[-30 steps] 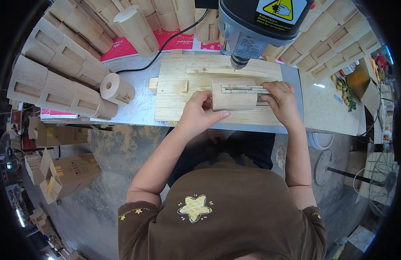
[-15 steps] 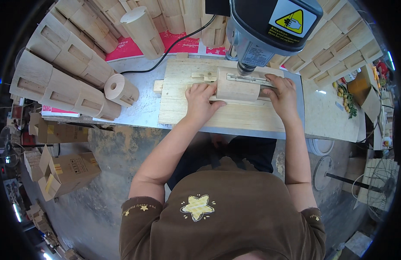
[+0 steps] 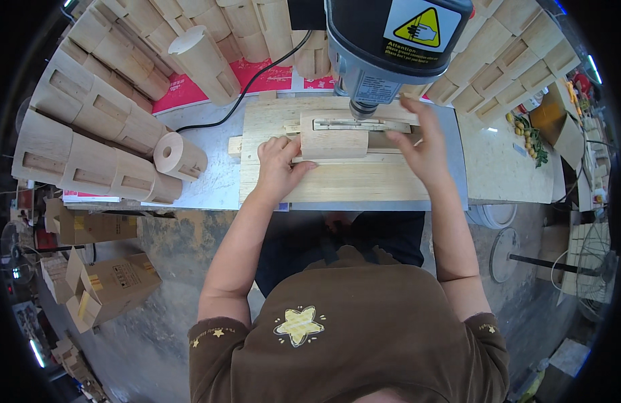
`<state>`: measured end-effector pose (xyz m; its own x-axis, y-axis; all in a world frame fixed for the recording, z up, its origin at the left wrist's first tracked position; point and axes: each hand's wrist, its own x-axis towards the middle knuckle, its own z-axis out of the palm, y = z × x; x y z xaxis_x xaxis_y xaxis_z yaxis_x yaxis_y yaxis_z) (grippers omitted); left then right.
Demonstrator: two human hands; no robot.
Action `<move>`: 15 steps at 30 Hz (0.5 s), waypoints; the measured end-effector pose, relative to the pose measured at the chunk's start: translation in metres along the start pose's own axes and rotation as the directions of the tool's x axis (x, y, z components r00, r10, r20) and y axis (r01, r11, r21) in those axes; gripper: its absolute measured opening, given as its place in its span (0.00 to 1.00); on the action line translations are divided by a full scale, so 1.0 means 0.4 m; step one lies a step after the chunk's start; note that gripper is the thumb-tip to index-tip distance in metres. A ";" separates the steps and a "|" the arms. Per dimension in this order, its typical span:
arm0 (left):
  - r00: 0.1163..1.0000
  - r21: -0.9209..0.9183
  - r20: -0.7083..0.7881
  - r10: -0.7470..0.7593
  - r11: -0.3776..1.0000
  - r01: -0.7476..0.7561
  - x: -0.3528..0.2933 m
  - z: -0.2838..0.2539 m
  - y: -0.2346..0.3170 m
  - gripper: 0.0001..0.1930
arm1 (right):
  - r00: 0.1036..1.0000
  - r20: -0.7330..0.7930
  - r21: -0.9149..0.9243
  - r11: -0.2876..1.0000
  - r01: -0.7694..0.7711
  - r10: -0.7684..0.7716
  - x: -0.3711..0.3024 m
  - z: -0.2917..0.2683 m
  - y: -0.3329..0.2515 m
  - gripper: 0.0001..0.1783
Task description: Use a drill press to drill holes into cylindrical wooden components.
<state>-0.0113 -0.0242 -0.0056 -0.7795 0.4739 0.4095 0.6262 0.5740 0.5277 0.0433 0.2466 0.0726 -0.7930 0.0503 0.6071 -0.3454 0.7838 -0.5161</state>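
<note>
A pale wooden cylinder [image 3: 334, 142] lies on its side on a flat wooden board [image 3: 350, 181], a long slot along its upper face. My left hand [image 3: 278, 164] grips its left end, the thumb resting along the front strip. Apart from the cylinder, my right hand [image 3: 424, 144] is open, thumb and fingers spread, over the right end of the board. A drill press [image 3: 391, 54] stands behind, its chuck [image 3: 363, 109] just above the slot near the cylinder's right end. Whether the bit touches the wood is too small to tell.
Stacked slotted wooden cylinders [image 3: 89, 141] line the left and back of the bench, with more [image 3: 512, 60] at the back right. One short cylinder [image 3: 180, 156] shows a round end hole. A black cable [image 3: 233, 111] crosses the bench. Cardboard boxes [image 3: 115, 282] sit on the floor.
The cylinder has slid left under the chuck, my left hand moving with it. My right hand has let go of the right end and its fingers have spread.
</note>
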 end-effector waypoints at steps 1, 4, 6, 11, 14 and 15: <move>0.999 0.009 0.032 0.004 1.000 -0.004 0.000 0.002 -0.003 0.29 | 0.997 -0.078 0.011 1.000 0.023 -0.022 0.009 -0.024 -0.002 0.27; 0.999 0.012 0.021 0.037 0.999 -0.037 0.001 -0.002 0.000 0.28 | 0.961 -0.276 0.055 0.998 0.039 -0.023 0.070 -0.109 0.027 0.22; 0.999 0.006 0.023 0.041 0.999 -0.041 0.001 -0.001 -0.004 0.28 | 0.930 -0.365 0.155 0.983 0.098 -0.035 0.157 -0.159 0.002 0.17; 0.999 0.016 0.026 0.036 0.999 -0.036 -0.004 -0.001 -0.008 0.28 | 0.955 -0.286 0.234 0.962 0.144 -0.073 0.340 -0.171 -0.090 0.13; 0.999 0.024 0.020 0.048 0.999 -0.048 0.001 0.003 -0.002 0.28 | 0.963 -0.252 0.299 0.954 -0.018 0.097 0.374 -0.144 -0.147 0.16; 0.999 0.029 0.024 0.043 0.999 -0.044 0.002 0.002 -0.001 0.28 | 0.958 -0.272 0.240 0.970 -0.021 0.088 0.375 -0.144 -0.148 0.16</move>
<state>-0.0121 -0.0235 -0.0063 -0.7514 0.5141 0.4138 0.6597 0.5716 0.4878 -0.0262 0.2435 0.2291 -0.6539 0.2859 0.7005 -0.4388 0.6109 -0.6590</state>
